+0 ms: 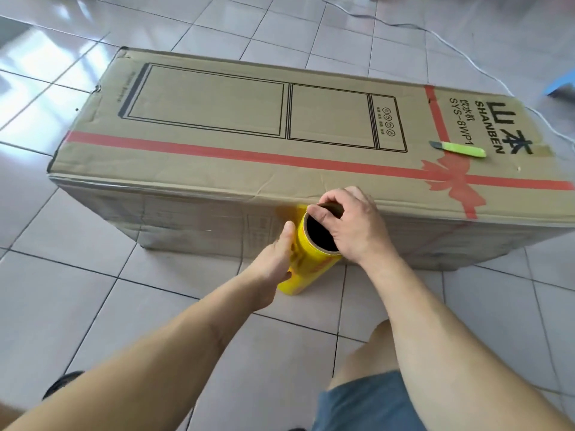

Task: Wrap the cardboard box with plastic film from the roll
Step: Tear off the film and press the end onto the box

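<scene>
Bright daylight, window glare on glossy floor tiles point(37, 66) at upper left, soft shadows, wide-angle edge bending, blurred corners

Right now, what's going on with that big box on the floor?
A person is wrapping a long cardboard box lying on the tiled floor. Both hands hold a yellow roll of plastic film standing upright against the box's near side: the left hand grips its side, and the right hand grips its top rim with fingers hooked into the core. The near side already looks glossy with film. A green utility knife lies on top of the box.
</scene>
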The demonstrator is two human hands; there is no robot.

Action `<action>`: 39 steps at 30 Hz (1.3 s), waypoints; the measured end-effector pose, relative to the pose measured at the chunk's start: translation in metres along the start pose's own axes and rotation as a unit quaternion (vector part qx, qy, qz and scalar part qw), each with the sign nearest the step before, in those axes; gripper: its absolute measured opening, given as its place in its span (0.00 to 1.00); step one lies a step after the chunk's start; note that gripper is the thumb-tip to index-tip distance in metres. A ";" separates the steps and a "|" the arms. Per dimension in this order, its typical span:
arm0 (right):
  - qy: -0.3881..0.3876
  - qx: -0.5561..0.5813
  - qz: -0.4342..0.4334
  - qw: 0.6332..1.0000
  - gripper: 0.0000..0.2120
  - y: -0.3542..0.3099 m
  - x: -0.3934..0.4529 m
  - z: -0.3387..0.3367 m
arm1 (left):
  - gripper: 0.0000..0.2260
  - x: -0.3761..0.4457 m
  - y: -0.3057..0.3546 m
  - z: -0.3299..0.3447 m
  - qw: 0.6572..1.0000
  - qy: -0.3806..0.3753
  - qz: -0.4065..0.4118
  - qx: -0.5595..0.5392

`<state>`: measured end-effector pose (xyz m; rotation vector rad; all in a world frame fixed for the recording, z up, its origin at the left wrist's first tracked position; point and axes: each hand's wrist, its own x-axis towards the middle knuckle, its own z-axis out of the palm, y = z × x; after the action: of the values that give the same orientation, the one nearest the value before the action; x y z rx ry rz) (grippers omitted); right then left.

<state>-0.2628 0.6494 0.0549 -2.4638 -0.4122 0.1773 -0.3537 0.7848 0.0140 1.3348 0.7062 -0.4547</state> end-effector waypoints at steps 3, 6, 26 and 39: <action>0.005 -0.007 -0.007 1.000 0.23 -0.003 -0.001 -0.002 | 0.34 0.008 0.001 -0.005 0.986 0.038 0.055 0.150; 0.002 -0.011 -0.005 1.000 0.31 -0.008 -0.005 -0.005 | 0.24 0.015 0.007 -0.013 0.934 0.092 0.150 0.310; -0.046 -0.148 0.074 0.985 0.21 -0.064 -0.016 0.017 | 0.14 0.051 0.034 -0.070 0.814 -0.030 0.439 0.380; -0.026 -0.308 0.050 0.950 0.13 -0.069 -0.015 0.033 | 0.13 0.049 0.048 -0.084 0.747 -0.033 0.450 0.489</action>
<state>-0.3011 0.7150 0.0714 -3.1044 -0.4105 0.1733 -0.3037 0.8811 0.0081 2.4239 -0.4067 -0.0281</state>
